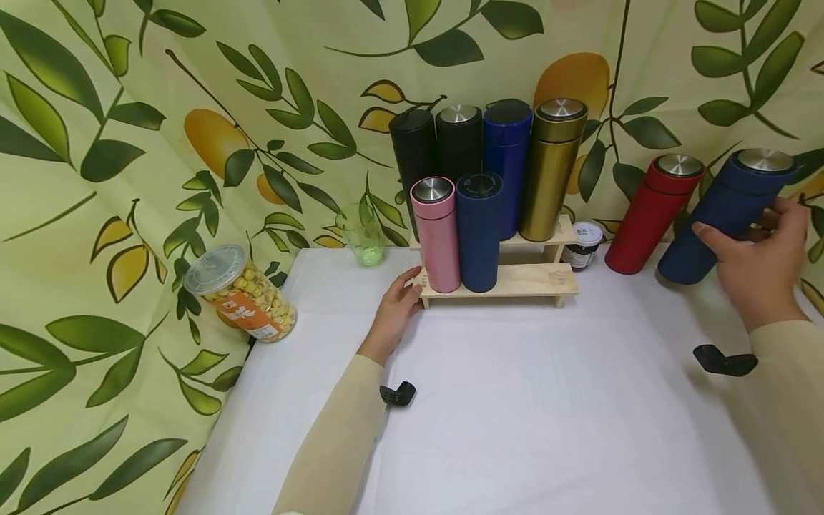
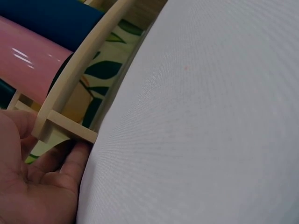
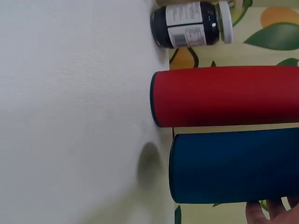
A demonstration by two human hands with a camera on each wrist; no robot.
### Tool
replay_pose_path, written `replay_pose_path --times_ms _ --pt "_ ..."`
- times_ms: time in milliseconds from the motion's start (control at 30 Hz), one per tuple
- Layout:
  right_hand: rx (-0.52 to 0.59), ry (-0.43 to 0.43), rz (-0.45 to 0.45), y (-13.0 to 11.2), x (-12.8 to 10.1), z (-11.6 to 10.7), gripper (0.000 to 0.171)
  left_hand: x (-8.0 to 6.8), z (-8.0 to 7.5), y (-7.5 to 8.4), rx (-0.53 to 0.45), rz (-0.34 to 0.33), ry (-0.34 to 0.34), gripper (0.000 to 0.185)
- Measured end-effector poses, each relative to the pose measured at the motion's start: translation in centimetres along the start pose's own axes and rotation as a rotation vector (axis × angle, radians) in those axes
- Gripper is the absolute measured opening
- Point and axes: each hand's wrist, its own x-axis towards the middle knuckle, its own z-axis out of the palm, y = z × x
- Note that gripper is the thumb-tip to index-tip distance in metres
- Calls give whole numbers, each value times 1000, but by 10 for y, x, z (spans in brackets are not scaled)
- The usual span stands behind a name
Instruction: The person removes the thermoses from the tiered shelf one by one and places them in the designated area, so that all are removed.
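My right hand point(image 1: 766, 261) grips a dark blue thermos bottle point(image 1: 727, 214), thumb on its near side and fingers round the far side. In the right wrist view the blue thermos point(image 3: 233, 165) stands beside a red thermos point(image 3: 224, 96), its base close over the cloth. My left hand point(image 1: 394, 315) holds the left end of a two-step wooden stand point(image 1: 528, 279), fingers at the end of the lower step and its leg point(image 2: 72, 126). On that step stand a pink thermos point(image 1: 436, 243) and another dark blue thermos point(image 1: 478, 239).
The upper step carries two black thermoses point(image 1: 412, 143), a royal blue one point(image 1: 506, 164) and a gold one point(image 1: 553, 172). A small dark jar point(image 1: 582, 247) stands right of the stand. Further left are a green glass point(image 1: 362, 236) and a snack tub point(image 1: 247, 300). A leaf-patterned curtain point(image 1: 290, 143) hangs behind.
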Motion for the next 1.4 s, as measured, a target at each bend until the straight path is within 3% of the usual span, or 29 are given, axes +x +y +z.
replay_pose_path --times_ms 433,767,1400 --pt "21 16 93 4 23 27 80 0 0 1 8 -10 -3 47" --pt "62 60 97 2 20 36 77 0 1 1 11 -28 -3 46" --pt "93 -18 93 10 21 35 79 0 -1 -1 11 -13 -5 47"
